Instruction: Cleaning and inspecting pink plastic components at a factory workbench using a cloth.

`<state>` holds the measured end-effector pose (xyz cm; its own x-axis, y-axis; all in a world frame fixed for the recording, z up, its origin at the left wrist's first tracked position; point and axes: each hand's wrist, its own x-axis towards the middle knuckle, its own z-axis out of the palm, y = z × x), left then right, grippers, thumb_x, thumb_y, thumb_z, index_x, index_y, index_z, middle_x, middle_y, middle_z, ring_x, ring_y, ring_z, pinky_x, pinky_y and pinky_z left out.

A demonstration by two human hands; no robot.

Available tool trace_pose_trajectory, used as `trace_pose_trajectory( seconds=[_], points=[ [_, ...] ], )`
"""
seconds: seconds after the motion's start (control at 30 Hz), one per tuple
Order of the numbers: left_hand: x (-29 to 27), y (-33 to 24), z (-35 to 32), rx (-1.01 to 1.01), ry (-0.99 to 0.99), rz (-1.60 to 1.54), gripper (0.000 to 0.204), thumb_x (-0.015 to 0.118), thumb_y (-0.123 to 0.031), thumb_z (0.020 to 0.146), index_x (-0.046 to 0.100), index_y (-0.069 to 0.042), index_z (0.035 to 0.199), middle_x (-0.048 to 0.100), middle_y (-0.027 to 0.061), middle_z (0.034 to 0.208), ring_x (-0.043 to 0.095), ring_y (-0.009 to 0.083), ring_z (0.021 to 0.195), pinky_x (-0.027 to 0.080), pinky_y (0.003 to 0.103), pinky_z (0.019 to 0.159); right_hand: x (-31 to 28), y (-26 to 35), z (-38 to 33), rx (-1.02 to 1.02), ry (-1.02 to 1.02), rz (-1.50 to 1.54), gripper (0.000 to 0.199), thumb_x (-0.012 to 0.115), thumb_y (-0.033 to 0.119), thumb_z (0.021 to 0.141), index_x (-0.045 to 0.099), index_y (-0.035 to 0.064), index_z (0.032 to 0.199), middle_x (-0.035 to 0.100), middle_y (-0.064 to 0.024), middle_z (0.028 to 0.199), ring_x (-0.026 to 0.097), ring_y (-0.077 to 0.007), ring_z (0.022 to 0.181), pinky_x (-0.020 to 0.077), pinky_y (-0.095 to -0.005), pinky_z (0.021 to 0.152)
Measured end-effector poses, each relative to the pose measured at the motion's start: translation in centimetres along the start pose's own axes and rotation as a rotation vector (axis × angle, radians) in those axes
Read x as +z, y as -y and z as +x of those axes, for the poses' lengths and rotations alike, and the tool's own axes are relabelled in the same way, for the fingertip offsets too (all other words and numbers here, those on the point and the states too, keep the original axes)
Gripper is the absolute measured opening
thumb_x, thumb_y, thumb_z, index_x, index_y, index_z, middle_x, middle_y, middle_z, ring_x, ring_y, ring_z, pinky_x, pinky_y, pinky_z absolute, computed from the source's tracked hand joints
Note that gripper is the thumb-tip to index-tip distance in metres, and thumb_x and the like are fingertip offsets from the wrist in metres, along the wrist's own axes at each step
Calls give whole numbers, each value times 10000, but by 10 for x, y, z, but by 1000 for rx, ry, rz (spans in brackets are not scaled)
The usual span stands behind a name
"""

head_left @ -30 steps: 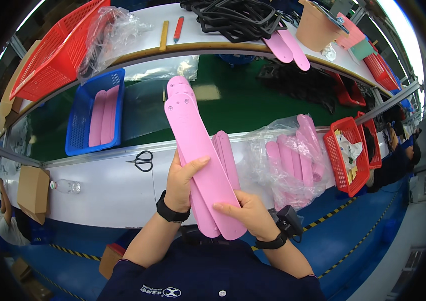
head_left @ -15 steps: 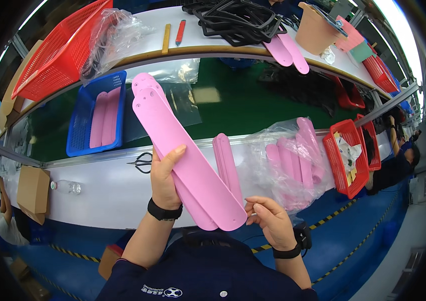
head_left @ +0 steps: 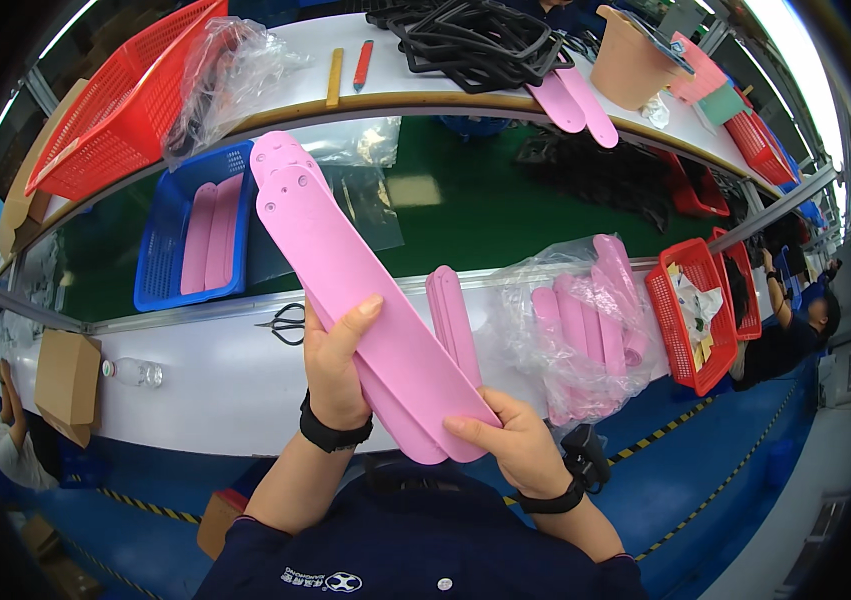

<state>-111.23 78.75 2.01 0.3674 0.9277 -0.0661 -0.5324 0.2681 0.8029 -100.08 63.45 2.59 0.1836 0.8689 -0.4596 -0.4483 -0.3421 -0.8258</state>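
Note:
Two or more long pink panels (head_left: 365,290) with rounded ends and small holes lie overlapped, slanting across the middle of the view. My left hand (head_left: 338,365) is wrapped round their left edge, thumb on top. At their near right end my right hand (head_left: 513,440) pinches the upper panel, thumb on its face and fingers beneath. Just behind them a small stack of similar pink panels (head_left: 452,325) rests on the white table. More pink panels (head_left: 585,320) lie in a clear plastic bag to the right. Black-handled scissors (head_left: 287,324) lie left of my left hand.
A blue basket (head_left: 150,270) holding pink panels stands at the left, with a plastic bottle (head_left: 135,373) and a cardboard box (head_left: 67,385) nearer. Red baskets (head_left: 680,350) stand at the right. The shelf (head_left: 295,70) above carries black frames (head_left: 475,45) and a bucket (head_left: 635,60). Other people sit at both sides.
My right hand has moved left and closed on the near end of the upper pink panel. The panels' far ends have shifted slightly left and away.

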Motion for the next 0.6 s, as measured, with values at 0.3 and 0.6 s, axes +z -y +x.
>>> trace_pose_trajectory(
  seconds=[0.3,0.6],
  points=[
    [4,-3,-6,51,16,80,398,567,-119,820,414,-29,1176,557,129,993,587,183,804,511,302,683,16,9,3,-79,-47,-173,313,726,211,808,610,-7,1000,597,-5,851,540,-61,787,432,-199,694],
    [2,-1,4,-4,-10,-16,349,562,-120,826,446,-16,1138,568,122,958,585,178,787,515,298,673,-4,11,0,-9,97,14,285,665,141,852,591,-33,1065,615,-37,954,572,-90,879,450,-223,777]
  ],
)
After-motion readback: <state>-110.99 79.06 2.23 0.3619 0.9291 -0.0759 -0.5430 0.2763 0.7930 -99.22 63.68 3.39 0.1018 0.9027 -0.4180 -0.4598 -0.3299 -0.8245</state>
